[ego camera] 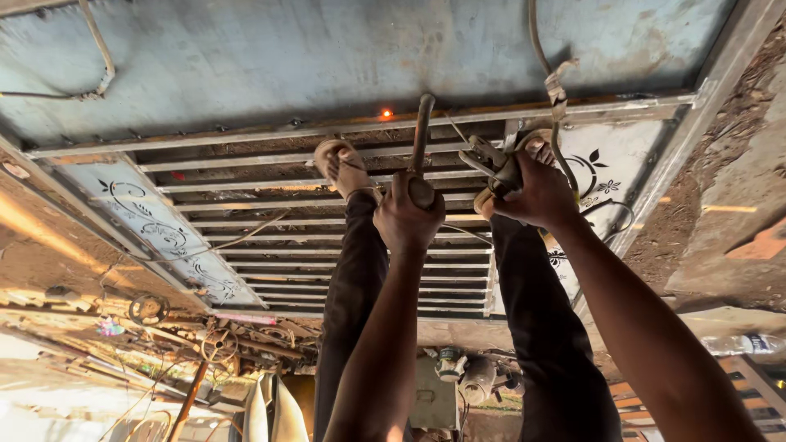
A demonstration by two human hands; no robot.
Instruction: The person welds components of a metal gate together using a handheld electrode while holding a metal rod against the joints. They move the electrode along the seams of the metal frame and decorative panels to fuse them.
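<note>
Seen upside down from a head camera, a person stands bent over a metal gate [327,245] that lies flat on the ground, its horizontal bars running between decorated side panels. The left hand [407,217] is closed in a fist around the handle of a hammer [421,147], fingers wrapped tight; the shaft runs from the fist toward the gate's top rail, where a small orange spark [386,114] glows just beside its far end. The right hand [536,192] is clamped on a welding holder [491,164], whose metal tip pokes out past the fingers toward the hammer, near it but apart. A cable [557,106] rises from this hand across the grey sheet beyond the gate. The person's two feet in sandals rest on the bars, the left foot [344,164] just beside the hammer, the other largely hidden behind the right hand. Dark trousers [352,295] run down the frame between the arms. Metal clutter and a small machine [458,376] lie behind the legs.
</note>
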